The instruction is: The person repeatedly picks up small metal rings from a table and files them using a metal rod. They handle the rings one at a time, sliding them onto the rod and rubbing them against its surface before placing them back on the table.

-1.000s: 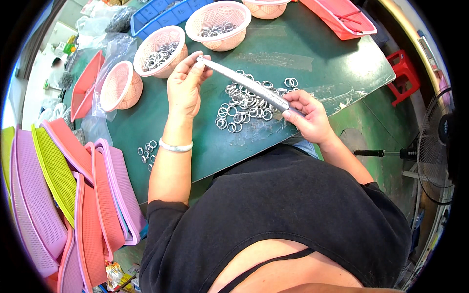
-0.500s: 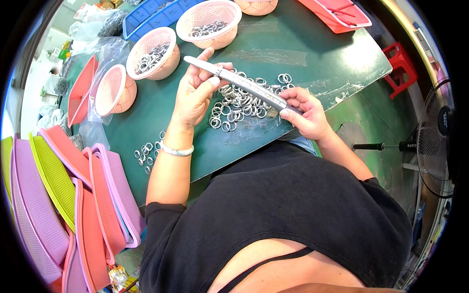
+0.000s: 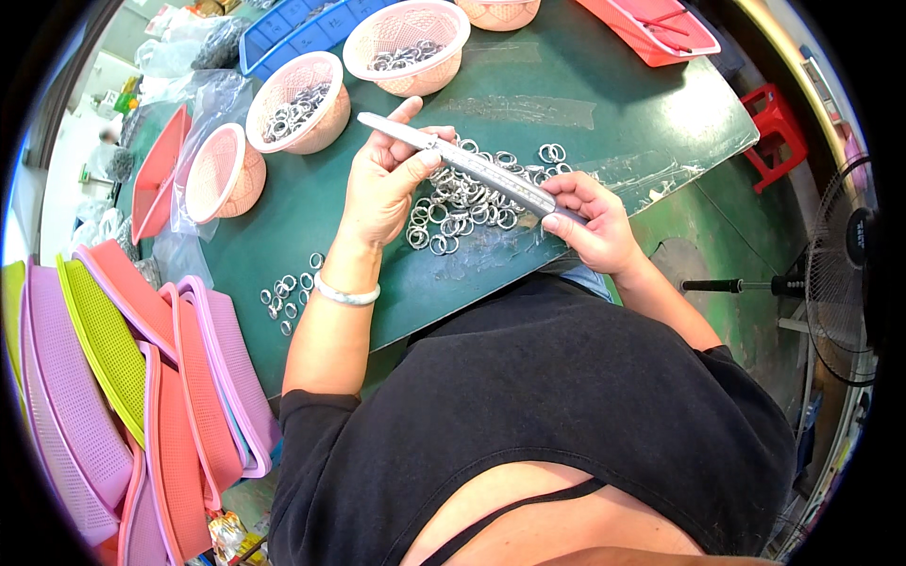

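Note:
A silver ring mandrel (image 3: 486,174), a tapered stick with marked gradations, is held aslant over the table with its thin end up to the left. My right hand (image 3: 596,224) grips its dark handle at the thick end. At the narrower part, the thumb and fingers of my left hand (image 3: 382,189) pinch what looks like a ring (image 3: 430,146) around the stick; the index finger points up, free of it. Below the mandrel lies a heap of silver rings (image 3: 462,209) on the green tabletop. Several more rings (image 3: 288,288) are scattered left of my left wrist.
Pink baskets (image 3: 298,104) stand along the far left, some containing rings. Behind them is a blue divided tray (image 3: 307,38); a red tray (image 3: 651,28) with thin red sticks sits far right. Stacked colored baskets (image 3: 170,415) crowd my left. A fan (image 3: 840,269) and red stool (image 3: 776,137) are at right.
My left hand has slid slightly along the mandrel toward the handle, the ring-like piece with it. My right hand keeps its grip almost unmoved.

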Tool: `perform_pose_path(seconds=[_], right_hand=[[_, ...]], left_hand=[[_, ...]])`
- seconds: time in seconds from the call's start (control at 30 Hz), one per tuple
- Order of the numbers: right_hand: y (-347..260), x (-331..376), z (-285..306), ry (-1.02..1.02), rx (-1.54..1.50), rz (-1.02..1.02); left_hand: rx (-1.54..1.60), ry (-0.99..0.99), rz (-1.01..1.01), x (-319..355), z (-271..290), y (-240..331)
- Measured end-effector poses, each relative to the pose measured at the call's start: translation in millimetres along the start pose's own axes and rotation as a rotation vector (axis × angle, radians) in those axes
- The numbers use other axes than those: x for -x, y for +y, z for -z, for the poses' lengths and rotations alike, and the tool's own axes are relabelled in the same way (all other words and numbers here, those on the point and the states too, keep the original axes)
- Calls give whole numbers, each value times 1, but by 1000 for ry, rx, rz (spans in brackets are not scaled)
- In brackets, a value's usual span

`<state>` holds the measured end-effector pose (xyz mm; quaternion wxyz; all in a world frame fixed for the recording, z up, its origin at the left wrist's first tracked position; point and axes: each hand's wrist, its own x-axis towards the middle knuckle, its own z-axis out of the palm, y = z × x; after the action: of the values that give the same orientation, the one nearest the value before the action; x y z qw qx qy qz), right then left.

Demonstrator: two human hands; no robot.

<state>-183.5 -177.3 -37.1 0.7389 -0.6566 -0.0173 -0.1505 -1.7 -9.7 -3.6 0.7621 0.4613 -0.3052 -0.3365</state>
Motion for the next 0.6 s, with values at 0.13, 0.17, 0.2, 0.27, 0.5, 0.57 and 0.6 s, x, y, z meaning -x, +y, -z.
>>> perform_pose_path(seconds=[0.13, 0.17, 0.2, 0.27, 0.5, 0.57, 0.6], right_hand=[[1, 0, 1, 2, 7, -2], [1, 0, 1, 3, 7, -6], [1, 0, 1, 3, 8, -9], [1, 0, 1, 2, 6, -5], [-1, 0, 0, 18, -6, -17], [0, 0, 1, 16, 7, -17], [0, 0, 1, 15, 12, -17]], left_hand=[[-10, 1, 25, 0, -2, 1], [-10, 6, 31, 0, -2, 1], [-10, 12, 36, 0, -2, 1], [-12, 19, 42, 0, -2, 1], [-5, -25, -27, 0, -5, 2], [17, -10, -38, -1, -1, 1], [28, -2, -42, -1, 0, 1]])
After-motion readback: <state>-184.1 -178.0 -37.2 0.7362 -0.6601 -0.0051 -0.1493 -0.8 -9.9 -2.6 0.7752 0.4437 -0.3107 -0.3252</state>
